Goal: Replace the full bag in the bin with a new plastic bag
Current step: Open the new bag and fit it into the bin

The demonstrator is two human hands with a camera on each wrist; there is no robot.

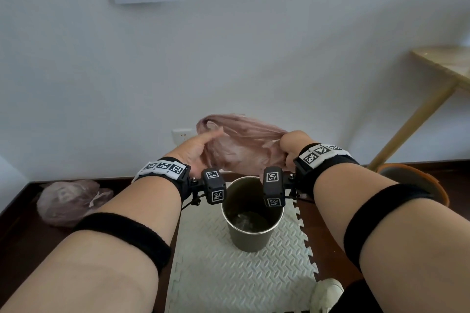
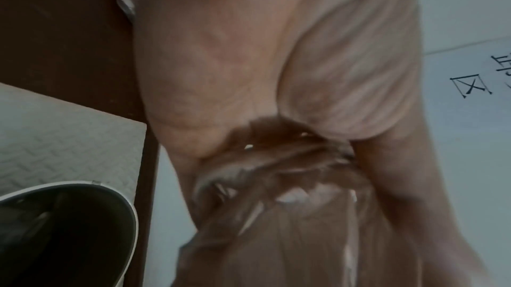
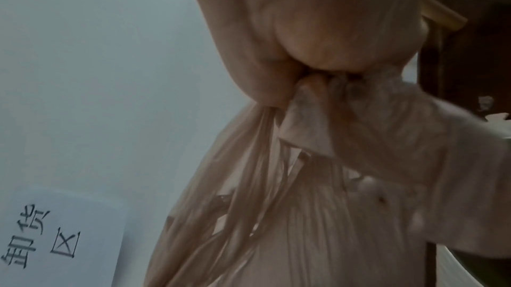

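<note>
A thin pink plastic bag (image 1: 241, 145) hangs crumpled between both hands, above and behind the round dark bin (image 1: 250, 226). My left hand (image 1: 197, 148) grips the bag's left side, thumb along its top edge. My right hand (image 1: 292, 145) is closed in a fist round the bunched right end. In the left wrist view the palm (image 2: 221, 73) closes on gathered plastic (image 2: 290, 182), with the bin's rim (image 2: 119, 200) at lower left. In the right wrist view the fingers (image 3: 318, 29) clamp pleated bag film (image 3: 318, 182). The bin holds no bag; something dull lies at its bottom.
A tied, full pink bag (image 1: 68, 202) lies on the dark floor at the left by the wall. The bin stands on a white foam mat (image 1: 241, 274). A wooden table leg (image 1: 412, 124) and an orange-rimmed object (image 1: 417, 183) are at the right. A wall socket (image 1: 183, 134) is behind.
</note>
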